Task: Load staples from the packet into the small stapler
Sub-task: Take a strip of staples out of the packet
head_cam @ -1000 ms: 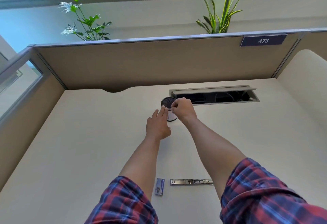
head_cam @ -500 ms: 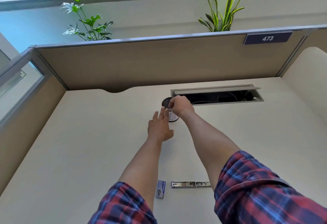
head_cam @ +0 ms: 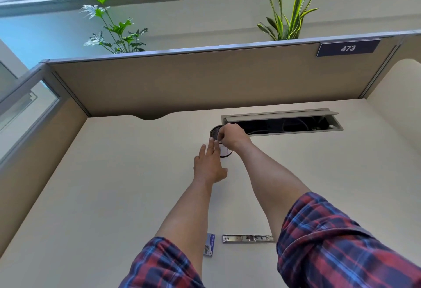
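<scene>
Hands reached a dark mesh cup (head_cam: pixel 215 131) near the desk's far edge: right hand (head_cam: pixel 231 135) pinched something unclear at its rim, left hand (head_cam: pixel 210 162) lay open against it. Staple packet (head_cam: pixel 209 244) and metal staple channel (head_cam: pixel 247 238) waited at the near edge; loading seemingly unstarted.

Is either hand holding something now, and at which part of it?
The right hand pinches at the rim of the mesh cup; what the fingers hold cannot be told. The left hand, fingers straight, lies flat beside the cup and holds nothing.
</scene>
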The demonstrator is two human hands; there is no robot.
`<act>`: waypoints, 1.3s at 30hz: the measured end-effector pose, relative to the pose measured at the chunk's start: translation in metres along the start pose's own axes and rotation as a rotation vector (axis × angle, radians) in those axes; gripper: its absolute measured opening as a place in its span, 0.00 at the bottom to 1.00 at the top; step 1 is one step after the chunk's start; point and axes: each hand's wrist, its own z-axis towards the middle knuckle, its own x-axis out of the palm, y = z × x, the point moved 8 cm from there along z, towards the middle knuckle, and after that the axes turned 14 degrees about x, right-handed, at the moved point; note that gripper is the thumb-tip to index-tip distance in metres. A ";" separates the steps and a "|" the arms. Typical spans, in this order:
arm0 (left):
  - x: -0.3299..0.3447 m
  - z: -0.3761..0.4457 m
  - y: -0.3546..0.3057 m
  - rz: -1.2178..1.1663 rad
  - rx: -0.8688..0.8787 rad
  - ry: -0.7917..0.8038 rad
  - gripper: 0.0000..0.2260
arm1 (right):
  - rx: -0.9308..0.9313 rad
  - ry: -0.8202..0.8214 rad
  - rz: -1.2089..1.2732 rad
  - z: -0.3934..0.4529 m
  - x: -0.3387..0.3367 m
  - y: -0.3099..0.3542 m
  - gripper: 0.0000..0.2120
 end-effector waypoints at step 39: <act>0.069 -0.209 -0.002 -0.158 -0.155 -0.401 0.22 | -0.121 0.054 0.115 -0.202 0.129 -0.089 0.13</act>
